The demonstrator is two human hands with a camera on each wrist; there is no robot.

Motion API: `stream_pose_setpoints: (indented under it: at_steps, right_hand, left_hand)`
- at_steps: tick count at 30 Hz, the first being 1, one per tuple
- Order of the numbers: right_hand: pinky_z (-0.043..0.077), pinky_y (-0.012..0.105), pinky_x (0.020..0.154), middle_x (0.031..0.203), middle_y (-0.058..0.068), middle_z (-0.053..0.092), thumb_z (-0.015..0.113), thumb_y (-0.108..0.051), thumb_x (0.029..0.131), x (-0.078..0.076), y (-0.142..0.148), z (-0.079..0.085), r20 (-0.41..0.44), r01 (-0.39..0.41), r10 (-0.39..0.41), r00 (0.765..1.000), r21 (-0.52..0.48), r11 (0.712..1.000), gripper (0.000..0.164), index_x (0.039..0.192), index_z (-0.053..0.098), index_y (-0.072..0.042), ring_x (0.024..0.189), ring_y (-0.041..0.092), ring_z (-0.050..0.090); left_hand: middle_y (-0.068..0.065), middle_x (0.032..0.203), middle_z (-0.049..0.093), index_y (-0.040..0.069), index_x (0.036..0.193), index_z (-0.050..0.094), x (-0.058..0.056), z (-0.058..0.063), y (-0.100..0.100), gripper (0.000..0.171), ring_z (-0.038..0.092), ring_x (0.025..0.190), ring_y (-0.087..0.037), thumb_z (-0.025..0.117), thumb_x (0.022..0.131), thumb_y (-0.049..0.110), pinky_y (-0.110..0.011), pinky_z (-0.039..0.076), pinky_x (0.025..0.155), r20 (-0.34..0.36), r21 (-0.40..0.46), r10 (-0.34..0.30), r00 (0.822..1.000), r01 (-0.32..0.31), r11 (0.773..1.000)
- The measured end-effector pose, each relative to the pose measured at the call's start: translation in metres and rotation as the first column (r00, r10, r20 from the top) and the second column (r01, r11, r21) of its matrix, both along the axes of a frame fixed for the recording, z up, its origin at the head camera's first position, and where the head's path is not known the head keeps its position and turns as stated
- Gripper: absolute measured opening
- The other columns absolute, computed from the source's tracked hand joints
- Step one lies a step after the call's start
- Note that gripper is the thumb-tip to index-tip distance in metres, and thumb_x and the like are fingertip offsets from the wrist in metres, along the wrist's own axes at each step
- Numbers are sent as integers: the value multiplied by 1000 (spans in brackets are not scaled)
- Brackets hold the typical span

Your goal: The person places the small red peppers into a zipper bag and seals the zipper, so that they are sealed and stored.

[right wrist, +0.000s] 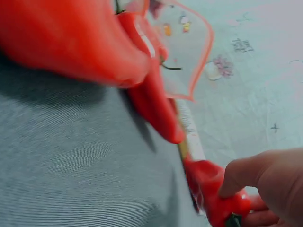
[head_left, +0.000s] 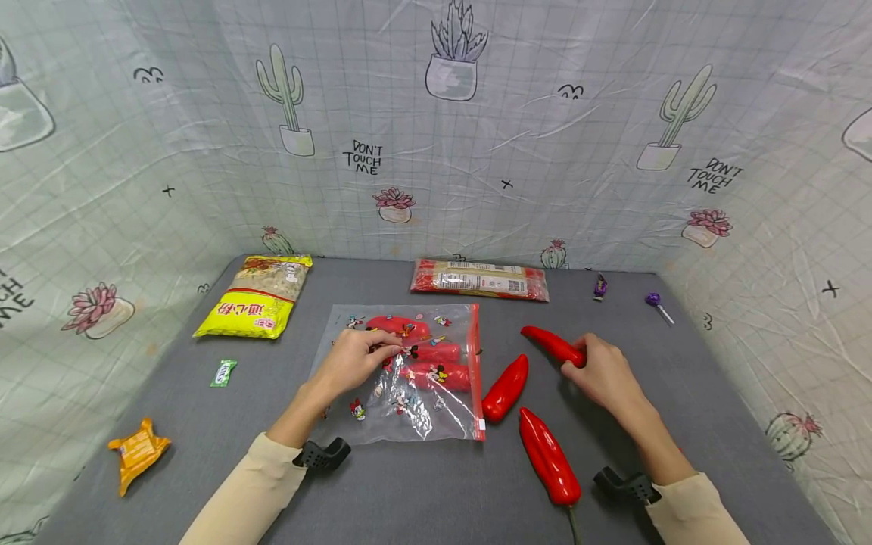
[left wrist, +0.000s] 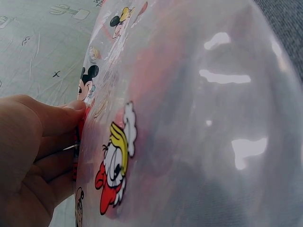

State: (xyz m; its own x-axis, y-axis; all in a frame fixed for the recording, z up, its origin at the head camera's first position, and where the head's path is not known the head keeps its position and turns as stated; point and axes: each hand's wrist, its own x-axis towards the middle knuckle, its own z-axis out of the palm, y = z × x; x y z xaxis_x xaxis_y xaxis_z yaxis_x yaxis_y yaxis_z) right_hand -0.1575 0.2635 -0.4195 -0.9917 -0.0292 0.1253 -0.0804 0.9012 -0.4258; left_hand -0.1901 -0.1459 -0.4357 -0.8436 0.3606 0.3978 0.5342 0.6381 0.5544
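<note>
My left hand (head_left: 356, 357) pinches the top of a clear zip bag (head_left: 415, 420) printed with cartoon figures; the thumb presses the plastic in the left wrist view. Red peppers (head_left: 439, 376) lie inside the bag, its red zip edge facing right. To the right of it, my right hand (head_left: 602, 371) grips a long red chili pepper (head_left: 553, 346) by its thick end, the tip pointing up and left. In the right wrist view, a green stem shows by the fingers. Between bag and right hand lie another red pepper (head_left: 506, 387) and a larger stemmed one (head_left: 549, 456).
A yellow pasta packet (head_left: 255, 299) lies at the back left, a flat noodle packet (head_left: 480, 280) at the back middle. A green sweet (head_left: 222, 373) and an orange-wrapped snack (head_left: 139, 453) are on the left. A purple-wrapped candy (head_left: 600, 288) and a lollipop (head_left: 654, 300) lie back right.
</note>
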Motion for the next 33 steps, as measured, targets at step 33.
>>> stream_pose_setpoints:
  at_steps: [33]
  right_hand:
    - [52,39,84,102,-6,65,70,-20,82,4,-44,19,79,-431,447,891,-158,888,27,108,63,-21,93,12,60]
  left_hand:
    - [2,94,74,16,94,76,0,1,1,12,62,76,-5,69,86,22,-23,46,65,26,7,10,1000,-10,1000]
